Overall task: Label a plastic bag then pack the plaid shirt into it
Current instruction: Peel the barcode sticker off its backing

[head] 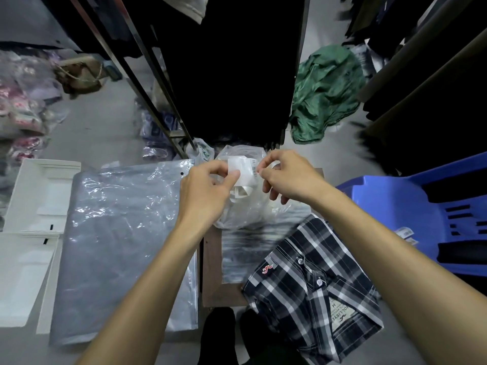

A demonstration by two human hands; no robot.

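Observation:
A folded black-and-white plaid shirt [313, 288] lies at the lower right, collar tag toward me. A large clear plastic bag [123, 241] lies flat on the left. My left hand [208, 191] pinches a curled white strip of label paper [241, 177] above a small crumpled plastic bag [245, 209]. My right hand [287, 177] pinches the strip's right edge, where a small barcode label [253, 168] shows. Both hands hover over a brown board [213, 272] that carries another clear plastic sheet.
White cardboard trays [34, 222] lie at the far left. A blue plastic chair [411, 204] stands at the right with dark cloth on it. A green garment [324, 93] lies on the floor behind. Black hanging clothes and a rack [226, 75] stand straight ahead. Packed garments pile at the left.

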